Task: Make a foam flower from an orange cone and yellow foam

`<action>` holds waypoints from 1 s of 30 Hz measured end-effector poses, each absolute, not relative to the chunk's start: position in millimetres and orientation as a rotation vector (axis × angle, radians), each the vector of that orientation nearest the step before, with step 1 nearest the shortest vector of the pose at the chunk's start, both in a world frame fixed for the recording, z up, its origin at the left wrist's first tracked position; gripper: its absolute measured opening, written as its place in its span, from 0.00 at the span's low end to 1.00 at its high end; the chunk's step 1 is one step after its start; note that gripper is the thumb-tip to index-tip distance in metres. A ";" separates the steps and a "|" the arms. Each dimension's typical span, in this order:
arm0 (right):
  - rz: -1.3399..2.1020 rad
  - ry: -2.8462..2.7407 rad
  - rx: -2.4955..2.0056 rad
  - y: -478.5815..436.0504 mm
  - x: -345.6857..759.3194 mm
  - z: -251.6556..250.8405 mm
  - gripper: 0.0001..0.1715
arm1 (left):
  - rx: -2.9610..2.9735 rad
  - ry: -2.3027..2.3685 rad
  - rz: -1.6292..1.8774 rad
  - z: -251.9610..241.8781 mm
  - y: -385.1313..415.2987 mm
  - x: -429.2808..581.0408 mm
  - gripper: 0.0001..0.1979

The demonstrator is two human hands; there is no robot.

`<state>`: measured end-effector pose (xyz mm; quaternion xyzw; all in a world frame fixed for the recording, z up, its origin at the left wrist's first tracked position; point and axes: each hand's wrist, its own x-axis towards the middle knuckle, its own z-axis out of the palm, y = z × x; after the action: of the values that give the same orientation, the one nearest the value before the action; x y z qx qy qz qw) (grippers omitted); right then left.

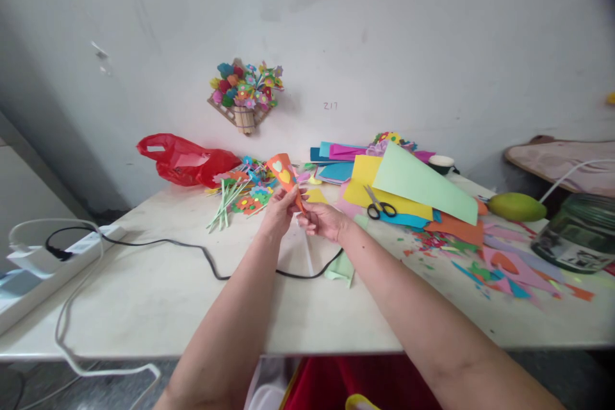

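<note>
Between my two hands is an orange paper cone (275, 162) with pale and yellow heart shapes on it. Its wide end tilts up and away to the left. My left hand (281, 206) grips the cone from the left around its lower half. On the other side, the fingers of my right hand (321, 220) pinch near its narrow lower tip. A clear-looking strip (307, 250) and a pale green paper piece (342, 268) lie on the table below the hands. Black-handled scissors (381, 205) rest on yellow sheet (360, 182) to the right.
A black cable (211, 267) crosses the table from the power strip (91, 243). Left of the hands lie pale green sticks (225, 202), foam flowers (247, 204) and a red plastic bag (187, 160). Coloured scraps (516, 269) and a glass jar (579, 234) are at right.
</note>
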<state>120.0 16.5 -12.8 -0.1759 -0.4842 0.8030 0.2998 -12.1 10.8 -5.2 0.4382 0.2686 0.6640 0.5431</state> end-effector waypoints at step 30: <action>1.269 -1.281 -0.898 18.4 111.8 -11.0 0.14 | 1.772 1.671 1.619 -26.2 23.5 -18.0 0.13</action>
<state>111.8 18.4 -11.0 -0.3768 -0.5377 0.5326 0.5341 -18.0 23.5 -26.2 0.6024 0.5681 0.5502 0.1084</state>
